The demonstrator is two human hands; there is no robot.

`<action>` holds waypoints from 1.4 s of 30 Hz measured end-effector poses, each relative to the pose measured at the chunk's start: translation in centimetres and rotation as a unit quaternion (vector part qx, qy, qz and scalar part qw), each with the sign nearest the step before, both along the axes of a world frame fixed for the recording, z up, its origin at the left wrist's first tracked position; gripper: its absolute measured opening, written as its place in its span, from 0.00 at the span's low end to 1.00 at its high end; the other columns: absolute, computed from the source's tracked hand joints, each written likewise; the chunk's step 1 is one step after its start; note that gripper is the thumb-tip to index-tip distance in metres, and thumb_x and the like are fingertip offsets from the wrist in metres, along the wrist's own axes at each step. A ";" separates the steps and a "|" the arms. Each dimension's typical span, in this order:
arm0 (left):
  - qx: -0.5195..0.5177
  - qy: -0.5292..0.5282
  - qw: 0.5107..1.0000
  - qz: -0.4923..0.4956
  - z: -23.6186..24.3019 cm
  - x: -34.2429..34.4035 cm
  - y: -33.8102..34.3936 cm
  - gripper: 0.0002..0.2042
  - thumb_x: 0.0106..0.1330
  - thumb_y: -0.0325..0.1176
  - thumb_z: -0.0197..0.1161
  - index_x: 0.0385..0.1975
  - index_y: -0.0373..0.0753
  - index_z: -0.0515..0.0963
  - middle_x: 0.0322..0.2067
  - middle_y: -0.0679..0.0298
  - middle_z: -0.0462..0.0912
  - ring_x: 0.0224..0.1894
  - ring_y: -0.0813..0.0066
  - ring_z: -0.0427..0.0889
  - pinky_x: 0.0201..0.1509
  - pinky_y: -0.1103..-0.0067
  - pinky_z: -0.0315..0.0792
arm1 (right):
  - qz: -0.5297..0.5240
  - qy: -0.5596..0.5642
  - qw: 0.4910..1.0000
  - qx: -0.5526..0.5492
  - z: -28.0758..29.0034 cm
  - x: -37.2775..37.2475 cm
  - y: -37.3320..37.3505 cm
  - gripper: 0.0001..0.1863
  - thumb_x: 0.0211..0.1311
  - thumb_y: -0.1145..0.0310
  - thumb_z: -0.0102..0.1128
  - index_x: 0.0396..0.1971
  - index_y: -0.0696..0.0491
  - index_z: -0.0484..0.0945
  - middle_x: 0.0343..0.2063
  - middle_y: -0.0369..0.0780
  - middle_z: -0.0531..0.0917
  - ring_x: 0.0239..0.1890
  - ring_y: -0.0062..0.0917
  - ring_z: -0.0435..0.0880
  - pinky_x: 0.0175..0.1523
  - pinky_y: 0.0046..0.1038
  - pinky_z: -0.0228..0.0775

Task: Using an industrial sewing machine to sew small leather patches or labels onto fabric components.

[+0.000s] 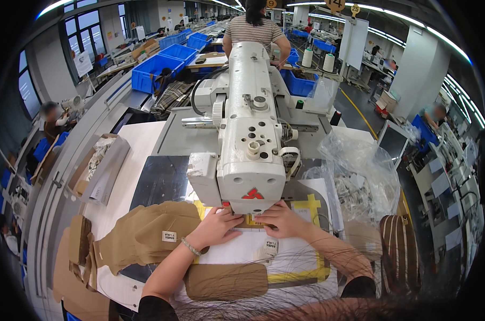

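Note:
My left hand lies low under the head of a white industrial sewing machine, fingers stretched forward and thumb apart. From the other side my right hand reaches in the same way, its fingers spread on the work. Between them a small brown fabric piece shows, partly covered by fingertips and machine. Both hands rest over a white sheet edged with yellow tape. A small white label lies near my right thumb. Closer to me sits a brown fabric panel.
Brown fabric pieces with a white label are piled at left, beside a cardboard box. Clear plastic bags lie at right, near striped fabric. Blue bins and a person in a striped top are beyond the machine.

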State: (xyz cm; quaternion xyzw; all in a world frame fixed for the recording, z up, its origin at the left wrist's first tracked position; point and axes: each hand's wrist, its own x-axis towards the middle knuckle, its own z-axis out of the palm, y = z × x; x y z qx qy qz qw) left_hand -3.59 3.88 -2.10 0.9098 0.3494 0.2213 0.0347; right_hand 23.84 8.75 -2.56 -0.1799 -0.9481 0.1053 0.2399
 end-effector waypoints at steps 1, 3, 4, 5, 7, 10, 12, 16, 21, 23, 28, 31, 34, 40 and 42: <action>0.004 0.001 1.000 0.003 0.3 0.0 -0.1 0.20 0.57 0.42 0.67 0.47 0.40 0.81 0.46 0.65 0.82 0.51 0.67 0.76 0.62 0.63 0.61 | 0.000 0.001 1.000 0.007 0.2 -0.1 -0.1 0.16 0.51 0.69 0.61 0.43 0.48 0.82 0.45 0.34 0.84 0.50 0.26 0.79 0.55 0.37 0.61; 0.013 0.004 1.000 0.008 0.8 0.0 -0.5 0.20 0.57 0.43 0.67 0.47 0.40 0.81 0.46 0.65 0.82 0.52 0.67 0.76 0.63 0.62 0.60 | 0.004 0.002 1.000 0.017 0.8 -0.2 -0.1 0.16 0.51 0.70 0.61 0.42 0.49 0.82 0.44 0.34 0.84 0.49 0.26 0.79 0.54 0.36 0.61; 0.012 0.002 1.000 0.008 0.7 0.0 -0.3 0.20 0.57 0.43 0.67 0.47 0.40 0.81 0.46 0.65 0.82 0.52 0.67 0.76 0.63 0.62 0.60 | 0.005 0.007 1.000 0.019 0.8 -0.3 0.0 0.15 0.50 0.70 0.61 0.42 0.49 0.82 0.43 0.34 0.84 0.48 0.25 0.79 0.53 0.36 0.60; 0.010 0.000 1.000 0.009 0.6 -0.1 -0.2 0.19 0.57 0.43 0.66 0.47 0.40 0.81 0.46 0.65 0.82 0.52 0.67 0.76 0.63 0.62 0.60 | 0.005 0.012 1.000 0.022 0.8 -0.5 0.1 0.15 0.49 0.71 0.61 0.41 0.49 0.82 0.42 0.33 0.84 0.47 0.25 0.79 0.52 0.35 0.60; 0.009 -0.004 1.000 0.011 0.5 -0.1 0.0 0.19 0.57 0.43 0.66 0.47 0.41 0.81 0.46 0.65 0.82 0.52 0.67 0.76 0.63 0.62 0.60 | 0.004 0.011 1.000 0.028 0.7 -0.7 0.3 0.15 0.48 0.71 0.61 0.40 0.49 0.82 0.41 0.33 0.84 0.46 0.25 0.79 0.51 0.35 0.60; 0.010 -0.007 1.000 0.011 0.3 0.0 0.0 0.19 0.57 0.43 0.66 0.47 0.41 0.81 0.46 0.65 0.82 0.53 0.68 0.76 0.63 0.63 0.61 | -0.004 0.009 0.999 0.036 0.7 -0.6 0.0 0.16 0.47 0.72 0.60 0.39 0.48 0.82 0.41 0.33 0.84 0.46 0.25 0.79 0.50 0.35 0.61; 0.005 0.003 1.000 0.008 0.0 -0.2 0.0 0.19 0.58 0.43 0.66 0.47 0.42 0.81 0.46 0.67 0.82 0.53 0.68 0.76 0.63 0.63 0.61 | -0.010 0.010 0.999 0.038 0.7 -0.7 -0.2 0.16 0.46 0.72 0.60 0.39 0.48 0.82 0.41 0.32 0.84 0.46 0.25 0.80 0.49 0.35 0.61; -0.004 0.013 1.000 0.004 0.2 0.0 -0.3 0.19 0.58 0.44 0.65 0.47 0.42 0.81 0.47 0.68 0.82 0.53 0.68 0.75 0.64 0.63 0.61 | -0.012 0.012 0.999 0.044 0.5 -0.4 -0.5 0.16 0.45 0.72 0.60 0.39 0.47 0.82 0.42 0.32 0.84 0.46 0.25 0.80 0.49 0.34 0.61; -0.025 0.055 0.998 0.016 0.4 -0.1 -0.3 0.19 0.59 0.45 0.64 0.48 0.44 0.81 0.50 0.69 0.80 0.55 0.70 0.74 0.64 0.63 0.59 | -0.020 0.004 0.999 0.024 0.2 -0.3 -0.6 0.18 0.45 0.72 0.60 0.41 0.46 0.82 0.44 0.31 0.84 0.47 0.25 0.79 0.51 0.35 0.60; -0.015 0.063 0.998 0.018 0.4 -0.3 -0.4 0.19 0.59 0.45 0.64 0.47 0.44 0.80 0.50 0.69 0.80 0.55 0.69 0.74 0.64 0.63 0.59 | -0.018 0.006 1.000 0.018 0.0 0.1 -0.5 0.20 0.45 0.71 0.59 0.44 0.45 0.82 0.45 0.31 0.83 0.48 0.25 0.78 0.51 0.36 0.59; -0.017 0.046 0.998 0.026 0.4 -1.7 -1.0 0.18 0.59 0.45 0.65 0.46 0.44 0.80 0.52 0.68 0.79 0.56 0.69 0.74 0.64 0.63 0.59 | -0.027 -0.018 0.999 0.024 0.2 0.2 0.5 0.23 0.47 0.69 0.57 0.47 0.44 0.81 0.47 0.31 0.83 0.50 0.26 0.77 0.53 0.37 0.58; -0.014 0.045 0.998 0.034 1.3 -2.4 -1.5 0.17 0.59 0.43 0.66 0.45 0.45 0.81 0.52 0.68 0.78 0.57 0.69 0.73 0.63 0.64 0.60 | -0.028 -0.039 0.998 0.032 0.4 0.5 1.2 0.23 0.47 0.68 0.56 0.49 0.43 0.80 0.49 0.31 0.82 0.51 0.28 0.76 0.55 0.37 0.58; -0.011 0.064 0.997 0.051 2.1 -2.9 -2.0 0.16 0.59 0.42 0.66 0.45 0.45 0.80 0.53 0.68 0.78 0.59 0.69 0.72 0.63 0.64 0.60 | -0.029 -0.051 0.998 0.031 0.3 0.7 1.4 0.23 0.48 0.67 0.56 0.49 0.43 0.80 0.50 0.31 0.82 0.51 0.28 0.75 0.55 0.38 0.58; -0.051 0.036 0.996 0.067 2.6 -3.4 -2.5 0.15 0.59 0.41 0.66 0.46 0.46 0.80 0.54 0.67 0.78 0.58 0.68 0.73 0.63 0.64 0.60 | -0.028 -0.059 0.997 0.033 0.0 0.7 1.0 0.24 0.50 0.65 0.56 0.51 0.43 0.79 0.52 0.32 0.81 0.52 0.29 0.75 0.56 0.39 0.59; -0.059 0.052 0.995 0.055 2.6 -3.1 -2.5 0.15 0.60 0.41 0.65 0.46 0.46 0.80 0.54 0.67 0.78 0.58 0.68 0.73 0.63 0.65 0.60 | -0.028 -0.056 0.997 0.051 -0.3 1.0 1.0 0.24 0.51 0.64 0.57 0.52 0.43 0.79 0.53 0.32 0.81 0.51 0.29 0.75 0.56 0.38 0.59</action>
